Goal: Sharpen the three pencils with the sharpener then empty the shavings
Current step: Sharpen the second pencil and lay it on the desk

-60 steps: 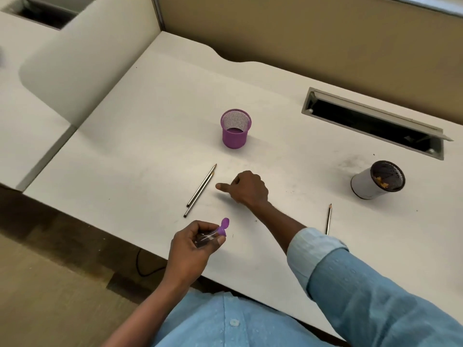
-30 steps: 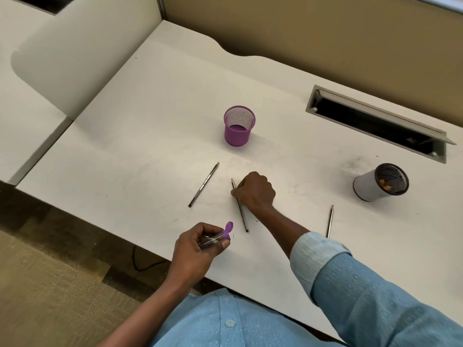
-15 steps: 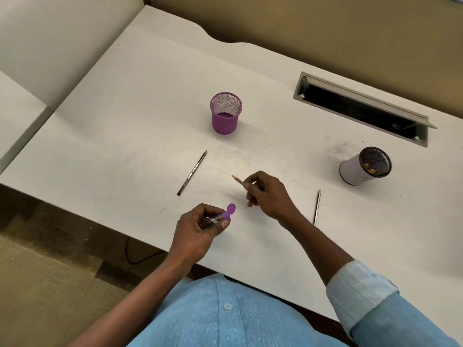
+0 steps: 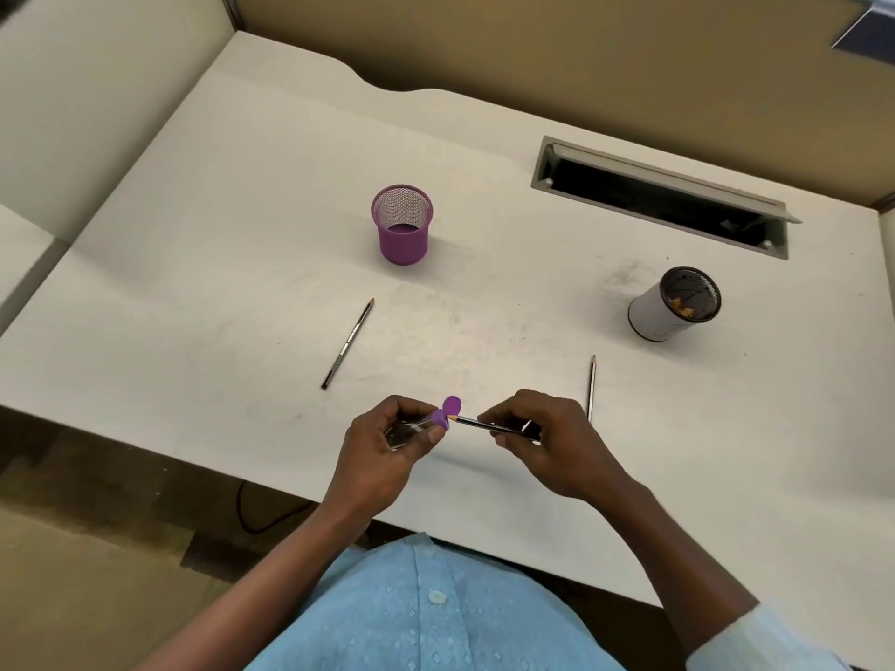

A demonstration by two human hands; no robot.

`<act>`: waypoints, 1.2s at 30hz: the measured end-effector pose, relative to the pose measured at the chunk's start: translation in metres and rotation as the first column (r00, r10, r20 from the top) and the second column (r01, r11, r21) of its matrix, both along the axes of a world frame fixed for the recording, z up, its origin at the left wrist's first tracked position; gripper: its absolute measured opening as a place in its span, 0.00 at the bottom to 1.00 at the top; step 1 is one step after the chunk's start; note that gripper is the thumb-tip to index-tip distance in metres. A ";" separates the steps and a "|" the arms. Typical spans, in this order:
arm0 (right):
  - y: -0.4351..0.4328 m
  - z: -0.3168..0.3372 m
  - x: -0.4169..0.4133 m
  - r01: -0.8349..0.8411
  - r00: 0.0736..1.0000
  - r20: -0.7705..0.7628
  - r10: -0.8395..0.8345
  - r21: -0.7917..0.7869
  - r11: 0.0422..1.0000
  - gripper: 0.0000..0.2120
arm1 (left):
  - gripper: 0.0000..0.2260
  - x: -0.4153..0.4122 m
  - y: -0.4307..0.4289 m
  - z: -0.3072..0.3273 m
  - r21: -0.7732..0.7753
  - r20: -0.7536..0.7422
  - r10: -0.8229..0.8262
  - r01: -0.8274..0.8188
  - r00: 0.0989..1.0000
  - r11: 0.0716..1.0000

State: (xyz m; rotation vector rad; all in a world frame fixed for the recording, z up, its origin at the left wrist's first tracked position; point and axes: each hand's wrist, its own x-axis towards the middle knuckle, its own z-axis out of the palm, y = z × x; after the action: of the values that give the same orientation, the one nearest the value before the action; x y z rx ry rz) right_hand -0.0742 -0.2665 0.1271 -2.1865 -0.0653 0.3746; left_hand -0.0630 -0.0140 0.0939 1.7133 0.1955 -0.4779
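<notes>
Head view has the left hand (image 4: 382, 447) curled round the sharpener (image 4: 438, 419), a small clear barrel with a purple cap, held just above the near edge of the tabletop (image 4: 242, 283). The right hand (image 4: 547, 443) pinches a pencil (image 4: 477, 422) between thumb and fingers. Its tip is at the purple end, touching the hole or just short of it; I cannot tell whether it has gone in. A second pencil (image 4: 347, 343) lies flat on the tabletop to the left, and a third pencil (image 4: 592, 387) lies just beyond the right hand. A purple mesh cup (image 4: 403, 225) stands farther back. A white cup (image 4: 671, 307) with what look like shavings inside sits off to the right.

The step in hand looks to be seating the tip. It would go best with the pencil lined up straight with the hole and eased in without force. The pencil should then be turned under light, steady pressure while the left hand keeps the barrel from twisting. Pushing at an angle would likely snap the lead.
</notes>
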 end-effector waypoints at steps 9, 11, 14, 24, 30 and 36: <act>-0.018 0.002 -0.008 -0.091 0.990 0.095 0.104 -0.133 0.987 0.10 | 0.08 0.000 -0.005 0.003 0.039 0.039 -0.100 0.098 0.994 0.994; -0.020 0.002 -0.010 -0.095 0.987 0.112 0.111 -0.141 0.985 0.08 | 0.08 -0.001 -0.006 0.004 0.047 0.042 -0.104 0.102 0.994 0.994; -0.021 0.003 -0.012 -0.101 0.984 0.130 0.121 -0.146 0.984 0.08 | 0.08 -0.001 -0.008 0.006 0.051 0.047 -0.100 0.098 0.994 0.994; -0.022 0.015 -0.021 -0.151 0.904 0.337 0.263 -0.325 0.934 0.12 | 0.07 -0.002 -0.004 0.009 0.074 0.062 -0.286 0.281 0.956 0.957; -0.031 0.002 -0.033 -0.075 0.851 0.471 0.233 -0.330 0.941 0.09 | 0.04 0.004 -0.003 0.009 0.059 0.053 -0.352 0.349 0.934 0.935; -0.027 -0.006 -0.043 0.065 0.712 0.651 0.263 -0.434 0.898 0.08 | 0.04 0.009 -0.005 0.013 0.029 0.077 -0.402 0.401 0.913 0.916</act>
State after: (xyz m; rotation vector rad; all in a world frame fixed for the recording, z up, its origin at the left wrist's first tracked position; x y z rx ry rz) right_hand -0.1174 -0.2935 0.1214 -2.6596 -0.5804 -0.4651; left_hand -0.0543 -0.0193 0.1067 1.7858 -0.2212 -0.7072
